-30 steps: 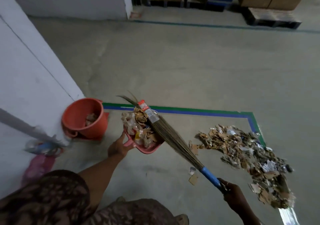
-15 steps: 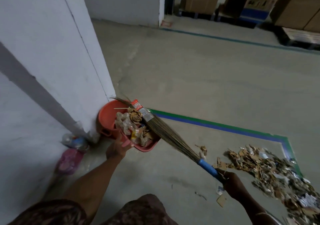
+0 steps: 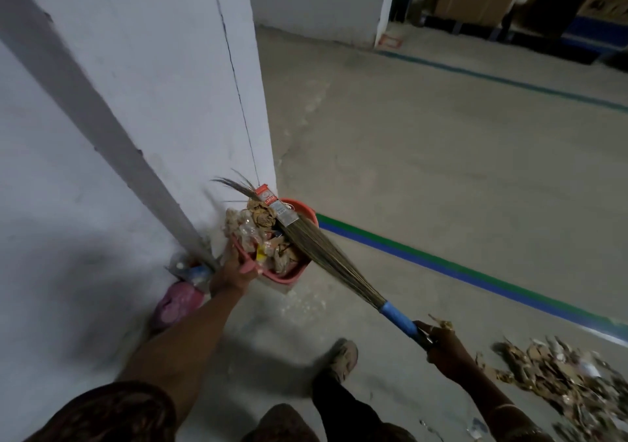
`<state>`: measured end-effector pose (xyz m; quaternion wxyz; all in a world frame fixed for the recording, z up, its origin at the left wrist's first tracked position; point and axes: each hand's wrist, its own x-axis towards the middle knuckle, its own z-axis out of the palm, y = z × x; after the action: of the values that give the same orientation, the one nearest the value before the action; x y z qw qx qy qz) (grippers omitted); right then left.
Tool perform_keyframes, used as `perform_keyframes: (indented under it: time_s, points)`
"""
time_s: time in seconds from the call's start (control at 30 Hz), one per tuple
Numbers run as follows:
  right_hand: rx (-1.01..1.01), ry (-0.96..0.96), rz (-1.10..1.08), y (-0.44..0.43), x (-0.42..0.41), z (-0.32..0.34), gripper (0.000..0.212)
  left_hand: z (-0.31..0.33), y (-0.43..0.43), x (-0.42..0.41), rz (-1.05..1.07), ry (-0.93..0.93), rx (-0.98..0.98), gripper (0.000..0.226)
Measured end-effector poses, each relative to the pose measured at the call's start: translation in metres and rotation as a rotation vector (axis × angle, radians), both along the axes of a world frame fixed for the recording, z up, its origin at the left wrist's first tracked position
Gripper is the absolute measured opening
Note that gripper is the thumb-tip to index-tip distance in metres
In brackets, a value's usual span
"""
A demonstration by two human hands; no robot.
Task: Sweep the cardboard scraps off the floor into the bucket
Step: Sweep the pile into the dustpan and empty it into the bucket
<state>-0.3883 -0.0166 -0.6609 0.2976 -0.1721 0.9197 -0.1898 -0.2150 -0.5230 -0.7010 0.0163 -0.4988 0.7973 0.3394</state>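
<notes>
The loaded dustpan has been carried from open floor to the foot of the white pillar, where it is now held at the orange bucket, only the far rim of which is seen beyond the left grip. The dustpan's handle is clasped by that grip's curled fingers. Just ahead of it, cardboard scraps are heaped in the pan under the bristles of a broom, whose blue handle is clenched in the right grip. A larger pile is left on the floor just right of the right grip.
</notes>
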Motion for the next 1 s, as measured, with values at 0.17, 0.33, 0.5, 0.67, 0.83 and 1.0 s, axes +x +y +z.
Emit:
perform_keyframes:
  time_s: [0.17, 0.33, 0.5, 0.67, 0.83, 1.0]
  points:
    - [-0.010, -0.029, -0.022, -0.049, -0.052, -0.005, 0.074, 0.051, -0.011, -0.038, -0.031, -0.131, -0.092, 0.075]
    - [-0.035, -0.047, 0.026, -0.098, -0.100, -0.006, 0.083, 0.022, -0.064, -0.076, 0.046, -0.201, -0.027, 0.102]
    - [-0.013, -0.054, 0.013, -0.122, -0.129, -0.031, 0.079, 0.019, -0.082, -0.127, 0.040, -0.330, -0.035, 0.095]
    - [0.116, -0.066, 0.010, -0.154, -0.133, -0.037, 0.070, 0.008, -0.111, -0.159, -0.040, -0.406, -0.030, 0.077]
    - [0.237, -0.072, -0.112, -0.174, -0.125, -0.045, 0.047, -0.029, -0.149, -0.177, -0.069, -0.493, -0.014, 0.052]
    - [0.366, -0.123, -0.123, -0.219, -0.101, -0.020, 0.035, -0.055, -0.188, -0.201, -0.240, -0.647, -0.025, 0.041]
